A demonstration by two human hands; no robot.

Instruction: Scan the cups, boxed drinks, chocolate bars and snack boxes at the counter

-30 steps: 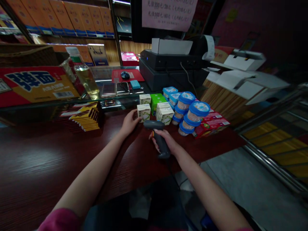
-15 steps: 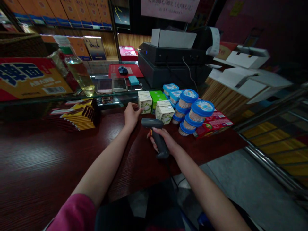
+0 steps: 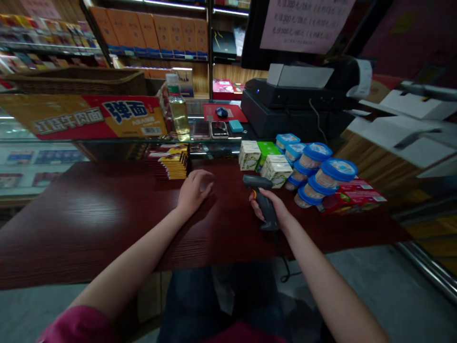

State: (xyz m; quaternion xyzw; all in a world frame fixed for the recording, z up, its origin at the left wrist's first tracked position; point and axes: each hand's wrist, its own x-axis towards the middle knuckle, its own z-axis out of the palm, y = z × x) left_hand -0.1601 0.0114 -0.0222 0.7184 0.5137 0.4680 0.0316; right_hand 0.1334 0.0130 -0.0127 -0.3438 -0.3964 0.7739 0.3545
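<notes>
In the head view my right hand (image 3: pixel 276 207) is wrapped round the handle of a dark grey barcode scanner (image 3: pixel 267 209), its head pointing left. My left hand (image 3: pixel 195 189) rests over the dark red tabletop, fingers loosely curved and thumb apart, with nothing seen in it. Just beyond it lies a stack of yellow and brown packets (image 3: pixel 171 164). Past the scanner stand white-and-green drink cartons (image 3: pixel 276 169) and a bright green pack (image 3: pixel 266 151). Stacked blue-lidded tubs (image 3: pixel 317 178) and red boxes (image 3: pixel 357 193) sit to their right.
A glass shelf behind holds an instant-noodle carton (image 3: pixel 89 116), a bottle of yellowish liquid (image 3: pixel 178 114), a phone (image 3: pixel 219 129), and a mouse (image 3: pixel 222 112) on a red mat. A black cash drawer (image 3: pixel 289 112) stands at the back. The scanner's cable (image 3: pixel 283 267) hangs over the table's front edge.
My left hand has come away from the drink cartons and moved left, toward the packets. The scanner stays in my right hand. The view has swung left.
</notes>
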